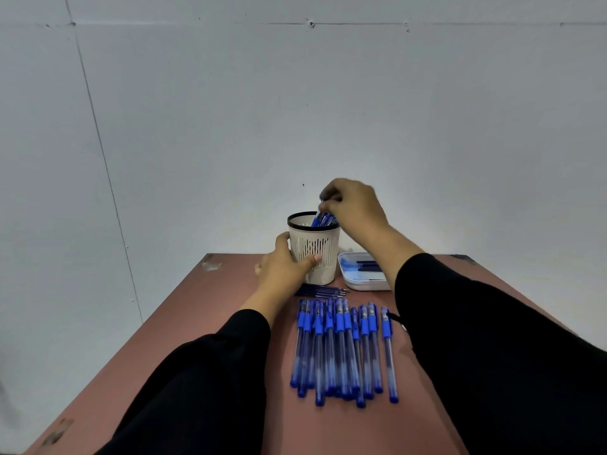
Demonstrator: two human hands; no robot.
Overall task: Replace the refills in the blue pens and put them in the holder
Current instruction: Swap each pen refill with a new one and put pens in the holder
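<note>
A white slotted holder [320, 247] with a black rim stands at the far middle of the table. My left hand [284, 266] wraps around its left side. My right hand [353, 205] hovers over the rim, fingers pinched on a blue pen [323, 220] that leans inside the holder among other blue pens. Several blue pens [345, 349] lie side by side on the table in front of me. A small bunch of dark refills [323, 291] lies just in front of the holder.
A white tray [363, 274] with blue refills sits right of the holder, partly behind my right forearm. The reddish-brown table [184, 323] ends close behind the holder, against a grey wall. Black sleeves cover both forearms.
</note>
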